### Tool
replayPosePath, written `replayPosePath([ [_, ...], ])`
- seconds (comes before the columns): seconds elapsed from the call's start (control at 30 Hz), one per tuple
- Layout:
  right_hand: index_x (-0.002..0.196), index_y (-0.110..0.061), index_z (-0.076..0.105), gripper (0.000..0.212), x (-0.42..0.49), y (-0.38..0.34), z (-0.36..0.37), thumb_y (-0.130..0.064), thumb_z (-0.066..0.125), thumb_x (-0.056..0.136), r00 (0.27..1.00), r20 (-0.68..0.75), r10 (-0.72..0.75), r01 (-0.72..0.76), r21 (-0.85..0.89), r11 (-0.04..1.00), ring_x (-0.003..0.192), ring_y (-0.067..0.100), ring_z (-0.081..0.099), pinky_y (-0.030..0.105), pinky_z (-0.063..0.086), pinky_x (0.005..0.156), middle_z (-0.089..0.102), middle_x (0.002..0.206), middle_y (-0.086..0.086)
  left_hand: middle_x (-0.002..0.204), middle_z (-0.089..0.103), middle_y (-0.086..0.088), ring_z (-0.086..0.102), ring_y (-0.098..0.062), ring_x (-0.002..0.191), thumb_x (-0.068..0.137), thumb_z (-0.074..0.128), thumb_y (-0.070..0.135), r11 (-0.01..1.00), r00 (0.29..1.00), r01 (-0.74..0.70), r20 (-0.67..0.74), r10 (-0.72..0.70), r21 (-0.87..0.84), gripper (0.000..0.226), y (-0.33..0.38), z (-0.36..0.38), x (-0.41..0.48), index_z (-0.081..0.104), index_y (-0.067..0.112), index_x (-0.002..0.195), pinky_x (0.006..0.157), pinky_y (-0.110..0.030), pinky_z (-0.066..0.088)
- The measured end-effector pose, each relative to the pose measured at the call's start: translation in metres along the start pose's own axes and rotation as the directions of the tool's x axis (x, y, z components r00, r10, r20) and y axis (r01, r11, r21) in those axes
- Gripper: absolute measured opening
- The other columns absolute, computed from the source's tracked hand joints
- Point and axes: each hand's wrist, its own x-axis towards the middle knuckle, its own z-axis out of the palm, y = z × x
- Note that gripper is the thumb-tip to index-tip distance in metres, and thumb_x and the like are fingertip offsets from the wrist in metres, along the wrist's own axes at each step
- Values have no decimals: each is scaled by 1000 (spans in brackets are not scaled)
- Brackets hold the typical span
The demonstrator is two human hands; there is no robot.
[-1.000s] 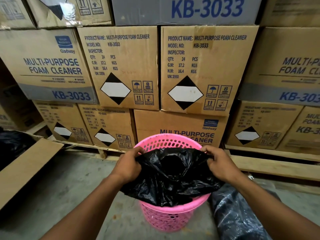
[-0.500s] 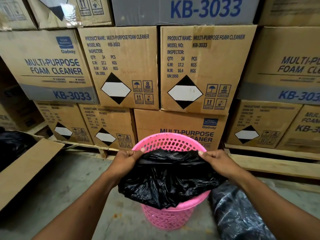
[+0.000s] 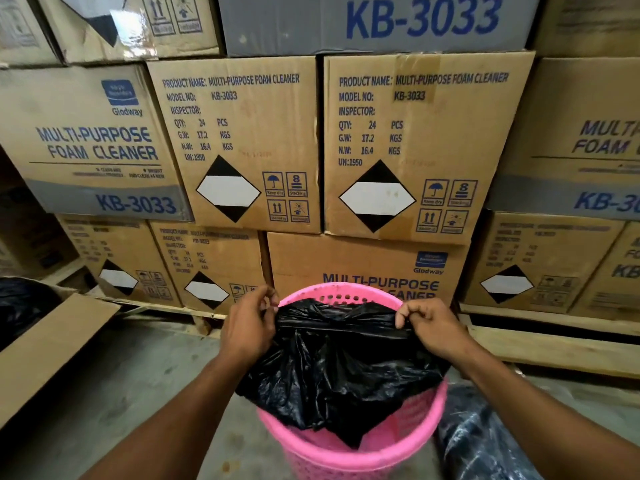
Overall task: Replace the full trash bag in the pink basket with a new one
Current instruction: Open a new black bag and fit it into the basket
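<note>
Both hands hold a black trash bag (image 3: 339, 368) over the pink basket (image 3: 349, 460). The left hand (image 3: 249, 327) pinches the bag's top edge on one side. The right hand (image 3: 433, 330) pinches the top edge on the other side, so the edge is pulled tight between them. The rest of the bag hangs down into the basket and partly drapes over its near left rim. The basket stands on the gray floor (image 3: 131, 382), close to stacked cardboard boxes (image 3: 415, 140) marked KB-3033. Another shiny black bag (image 3: 485, 441) lies on the floor just right of the basket.
</note>
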Motion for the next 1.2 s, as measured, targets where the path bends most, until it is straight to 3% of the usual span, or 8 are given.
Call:
replayPosePath([
  [0.1,69,-15,74,40,9,11,3,2,50,95,1000,-29,4,-5,-51,999,30,0,42,9,27,35,49,35,-17,96,56,-2,56,-18,89,94,52,5,997,997,-72,-19,72,4,31,-11,2,16,61,30,78,77,-36,49],
  [0.27,102,-30,75,24,42,21,-3,-15,59,93,996,-57,-65,51,-217,975,54,-1,55,10,36,49,58,91,-4,114,39,-1,46,-12,106,90,65,20,984,979,-166,130,156,71,20,-27,12,41,74,29,105,97,-31,41],
  [0.5,151,-30,40,62,71,35,13,-27,58,91,994,108,29,21,-435,900,84,5,41,25,36,75,30,92,-19,143,25,-1,33,-22,134,88,56,45,909,961,-226,236,148,350,54,-40,36,59,52,40,142,115,-44,32],
  [0.7,142,-34,50,69,93,45,22,-56,54,76,978,122,169,-98,-444,890,100,12,43,28,38,86,35,95,-15,133,30,-2,34,-25,129,80,50,55,939,945,-138,324,31,315,60,-40,45,78,55,43,138,112,-43,36],
  [0.83,99,-40,73,50,98,51,24,-65,54,61,964,109,243,-192,-349,917,73,8,66,29,53,66,69,81,-11,124,38,-4,37,-30,127,75,51,57,962,906,-16,410,-101,271,59,-43,51,83,62,40,131,113,-45,34],
  [0.9,91,-46,71,39,95,52,25,-64,56,59,960,95,262,-222,-310,925,62,1,69,31,60,63,76,75,-14,122,42,-5,42,-27,126,73,54,57,971,901,-5,421,-99,240,62,-45,50,82,63,34,130,114,-44,35],
  [1.07,92,-10,74,35,85,54,14,-38,72,70,908,169,383,-365,-127,922,76,21,73,33,55,68,77,87,7,119,39,4,48,-21,120,77,67,44,997,909,15,415,-43,72,70,-53,41,60,47,31,143,110,-28,36],
  [1.2,88,-13,79,12,56,61,-5,-20,76,78,889,244,389,-424,112,899,81,17,76,29,55,74,80,90,4,135,40,2,45,-20,127,77,65,45,997,930,67,364,-52,-28,77,-61,28,34,40,32,148,112,-38,38],
])
